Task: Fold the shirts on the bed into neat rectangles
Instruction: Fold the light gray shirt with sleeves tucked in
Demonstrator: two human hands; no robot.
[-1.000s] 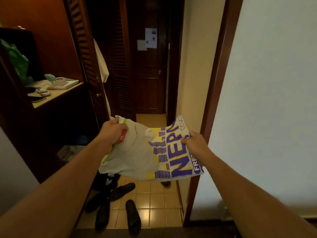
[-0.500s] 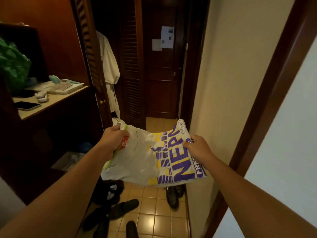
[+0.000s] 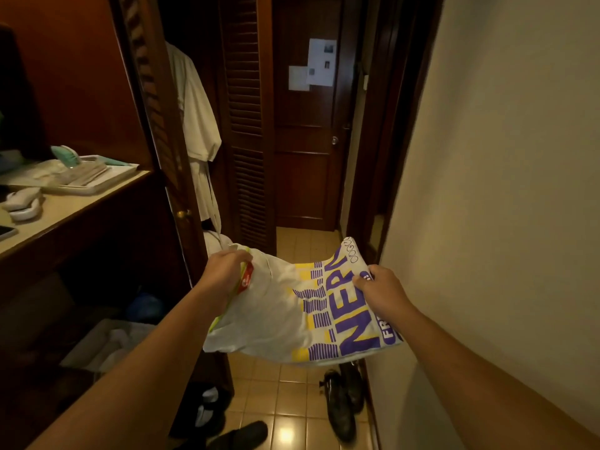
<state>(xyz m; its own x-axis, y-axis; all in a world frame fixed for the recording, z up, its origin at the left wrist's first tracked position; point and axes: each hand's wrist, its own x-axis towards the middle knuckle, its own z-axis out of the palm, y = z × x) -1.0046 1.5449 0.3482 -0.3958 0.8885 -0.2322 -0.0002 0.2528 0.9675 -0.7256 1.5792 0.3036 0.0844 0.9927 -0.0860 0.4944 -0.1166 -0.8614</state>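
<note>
**Shirt carried, folded, toward the closet**

Shirt (image 3: 302, 306), white with purple and yellow lettering, hangs folded between two outstretched arms, held in the air over the tiled floor (image 3: 292, 414), well away from any bed. The left hand (image 3: 227, 271) grips its left edge with curled fingers beside a red tag; the right hand (image 3: 381, 292) pinches the printed right edge, thumb on top. Below lie dark shoes (image 3: 341, 407) by the wall and a sandal (image 3: 240, 433). To the left stands a counter (image 3: 74, 212) with a tray (image 3: 97, 186); farther on a white robe (image 3: 194, 125) hangs by a louvered door (image 3: 246, 125), and a door with papers (image 3: 308, 141) closes the hall.

Against a second earlier, the view has swung left and advanced: the robe, then barely seen, now shows in full, and the right-hand wall fills less of the frame. Both grips are unchanged. That suggests folding of this shirt is done and it is being taken to storage.
</note>
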